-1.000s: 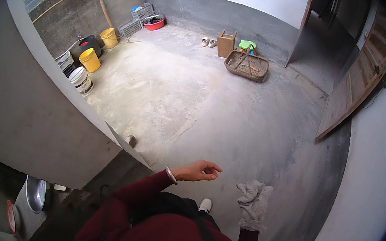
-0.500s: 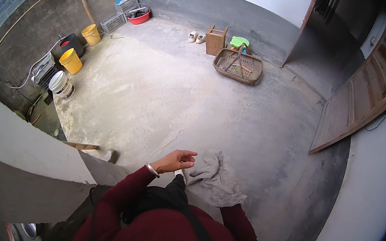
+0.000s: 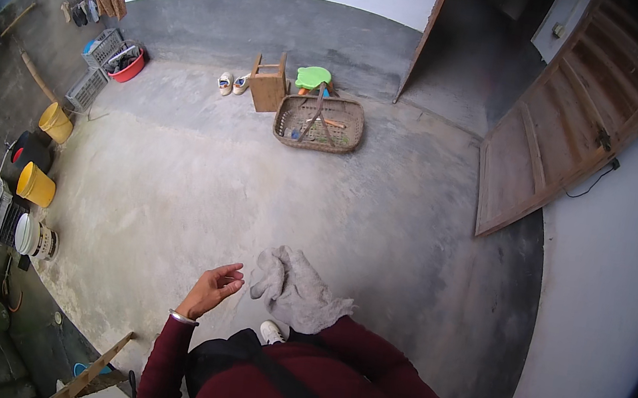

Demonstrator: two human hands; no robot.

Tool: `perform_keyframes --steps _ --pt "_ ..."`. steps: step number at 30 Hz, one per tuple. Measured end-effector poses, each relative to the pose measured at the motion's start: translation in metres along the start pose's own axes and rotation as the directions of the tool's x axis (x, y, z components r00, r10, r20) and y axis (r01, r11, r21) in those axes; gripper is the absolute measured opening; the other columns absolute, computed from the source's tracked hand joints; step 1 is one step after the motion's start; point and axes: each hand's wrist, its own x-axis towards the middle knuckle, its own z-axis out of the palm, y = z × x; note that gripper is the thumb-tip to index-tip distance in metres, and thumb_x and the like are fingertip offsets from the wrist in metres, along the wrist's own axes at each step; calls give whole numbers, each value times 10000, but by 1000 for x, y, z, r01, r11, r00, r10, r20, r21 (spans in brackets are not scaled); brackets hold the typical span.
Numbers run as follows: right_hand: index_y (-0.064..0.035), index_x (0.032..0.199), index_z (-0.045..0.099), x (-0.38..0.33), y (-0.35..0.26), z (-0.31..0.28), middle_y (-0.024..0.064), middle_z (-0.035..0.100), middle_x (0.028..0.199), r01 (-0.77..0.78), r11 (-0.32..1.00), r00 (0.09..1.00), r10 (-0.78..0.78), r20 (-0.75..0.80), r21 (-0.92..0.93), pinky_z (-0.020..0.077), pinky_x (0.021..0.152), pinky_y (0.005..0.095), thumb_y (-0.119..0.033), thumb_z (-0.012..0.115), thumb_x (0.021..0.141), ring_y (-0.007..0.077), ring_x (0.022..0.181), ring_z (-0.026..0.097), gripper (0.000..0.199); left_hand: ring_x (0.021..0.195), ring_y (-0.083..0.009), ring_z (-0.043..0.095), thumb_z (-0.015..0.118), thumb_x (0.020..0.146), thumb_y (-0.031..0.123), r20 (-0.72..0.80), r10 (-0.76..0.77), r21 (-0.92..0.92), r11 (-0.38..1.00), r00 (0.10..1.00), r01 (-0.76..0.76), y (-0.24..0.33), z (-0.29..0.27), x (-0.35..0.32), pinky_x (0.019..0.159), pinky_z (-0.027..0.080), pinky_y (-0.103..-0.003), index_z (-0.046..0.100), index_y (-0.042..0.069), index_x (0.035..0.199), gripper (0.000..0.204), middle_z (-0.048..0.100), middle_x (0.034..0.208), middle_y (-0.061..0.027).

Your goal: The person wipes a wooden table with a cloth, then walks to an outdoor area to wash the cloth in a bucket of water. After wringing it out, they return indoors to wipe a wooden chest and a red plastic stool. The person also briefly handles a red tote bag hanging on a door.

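**Here: a grey cloth over one hand, wide bare floor ahead**

Here the person stands near the lower edge of a concrete yard floor (image 3: 255, 191). The left hand (image 3: 212, 290) is bare, released, fingers loosely curled, grasping nothing. Just beside it, a grey cloth (image 3: 295, 288) covers the right hand; that hand itself is hidden, so its grip cannot be told. A white shoe (image 3: 272, 330) shows just under the cloth.

The middle of the floor lies open between the person and the far wall. Along that far edge sit a woven basket (image 3: 319, 122), a wooden stool (image 3: 270, 84) and a green stool (image 3: 313, 77), close together, with a pair of slippers (image 3: 233, 83) just beside the wooden one. The left edge is lined by yellow buckets (image 3: 37, 184), a white pot (image 3: 33, 236), crates (image 3: 88, 86) and a red basin (image 3: 128, 66). At the right edge a wooden door (image 3: 561, 134) stands swung open, next to a dark doorway (image 3: 467, 49).
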Motion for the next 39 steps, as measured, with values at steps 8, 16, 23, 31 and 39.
perform_keyframes --steps 8,16,23,31,39 --pt "-113 962 508 172 -69 3 99 561 855 -265 846 946 321 -46 462 431 670 358 -368 423 934 222 767 529 269 965 -161 570 619 875 247 -214 78 11 997 974 -77 38 -93 77 847 471 -295 476 20 1280 486 591 1079 -112" --pt "-127 983 547 304 -82 114 62 554 950 304 -760 669 600 440 575 437 810 374 -73 611 752 198 912 544 245 1058 -164 551 598 892 233 -498 -63 -136 991 865 -6 55 -177 77 907 452 -295 455 31 1304 480 578 1125 -100" --pt "-186 919 550 432 -3 143 -2 505 799 730 -678 549 512 661 -80 396 631 374 -132 585 738 171 830 524 192 1018 -180 562 603 887 226 -595 -57 -194 978 801 -74 14 -287 71 884 464 -301 449 33 1312 492 581 1116 -118" --pt "-172 872 570 534 86 199 15 520 776 683 -709 628 449 636 -174 408 632 383 -147 590 731 198 808 536 144 1077 -191 543 607 884 248 -579 -89 -174 985 810 -16 -1 -461 48 923 446 -318 410 45 1341 537 558 1172 -135" --pt "-159 825 589 621 130 283 32 535 753 577 -810 707 429 562 -107 420 632 391 -162 596 724 225 785 548 101 1066 -182 529 591 892 247 -531 -47 -214 974 846 -80 -28 -578 61 936 433 -315 414 58 1341 518 549 1163 -126"
